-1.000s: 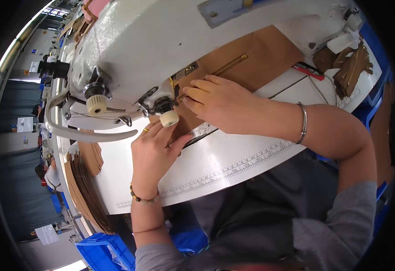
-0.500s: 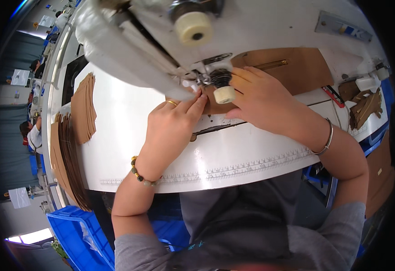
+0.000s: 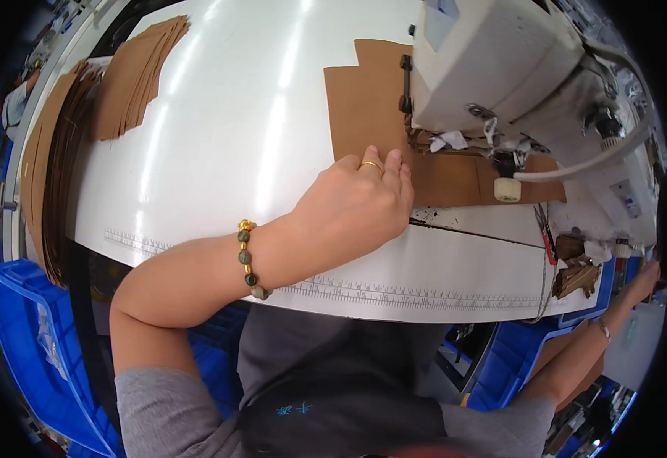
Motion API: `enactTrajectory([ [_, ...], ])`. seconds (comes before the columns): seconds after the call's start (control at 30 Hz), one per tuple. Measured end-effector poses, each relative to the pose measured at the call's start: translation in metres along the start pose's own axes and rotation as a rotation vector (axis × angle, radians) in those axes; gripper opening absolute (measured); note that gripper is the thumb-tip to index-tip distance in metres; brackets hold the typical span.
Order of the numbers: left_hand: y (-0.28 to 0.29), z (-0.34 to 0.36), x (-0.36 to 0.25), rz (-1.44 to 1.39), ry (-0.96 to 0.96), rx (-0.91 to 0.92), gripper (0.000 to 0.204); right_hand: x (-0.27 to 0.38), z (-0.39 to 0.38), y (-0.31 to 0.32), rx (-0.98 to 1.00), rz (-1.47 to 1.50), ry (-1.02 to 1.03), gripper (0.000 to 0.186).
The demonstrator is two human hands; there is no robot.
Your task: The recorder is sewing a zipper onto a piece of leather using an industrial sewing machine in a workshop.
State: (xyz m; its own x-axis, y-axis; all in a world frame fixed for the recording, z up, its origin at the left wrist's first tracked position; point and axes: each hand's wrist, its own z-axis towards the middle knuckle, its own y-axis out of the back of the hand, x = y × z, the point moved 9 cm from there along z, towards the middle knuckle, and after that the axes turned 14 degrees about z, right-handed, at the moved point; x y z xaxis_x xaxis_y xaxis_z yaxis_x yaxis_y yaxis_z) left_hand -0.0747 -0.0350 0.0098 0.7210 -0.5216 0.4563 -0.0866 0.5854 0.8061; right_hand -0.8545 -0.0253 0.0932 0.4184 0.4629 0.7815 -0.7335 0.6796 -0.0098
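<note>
A flat brown panel, like leather or a similar sheet, lies beneath the head of a white sewing machine. Its wider part spreads left of the needle area, and a further stretch shows to the right. My left hand rests on the panel's near edge, fingers laid forward on the surface beside the machine. Far out to the right, past the table's end, is my right hand. The picture's dark rim cuts it off, so its fingers and anything in them cannot be made out.
Stacks of brown pieces and a thicker pile stand at the left. Red-handled snips and brown scraps lie at the right. Blue crates sit below the table, whose front edge carries a printed ruler.
My right hand has left the panel and swung far right, beyond the table. My left hand stays at the panel. The view has shifted, and more of the panel shows left of the machine.
</note>
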Motion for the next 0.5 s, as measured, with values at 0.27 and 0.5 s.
enactTrajectory([
  [0.27, 0.003, 0.0, -0.007, 0.0, -0.05, -0.044, 0.038, -0.021, 0.07, -0.011, -0.001, 0.067, -0.362, 0.041],
  [0.5, 0.028, -0.023, -0.03, -0.108, -0.12, 0.039, 0.039, -0.03, 0.175, 0.008, 0.269, -0.204, -0.637, 0.043],
])
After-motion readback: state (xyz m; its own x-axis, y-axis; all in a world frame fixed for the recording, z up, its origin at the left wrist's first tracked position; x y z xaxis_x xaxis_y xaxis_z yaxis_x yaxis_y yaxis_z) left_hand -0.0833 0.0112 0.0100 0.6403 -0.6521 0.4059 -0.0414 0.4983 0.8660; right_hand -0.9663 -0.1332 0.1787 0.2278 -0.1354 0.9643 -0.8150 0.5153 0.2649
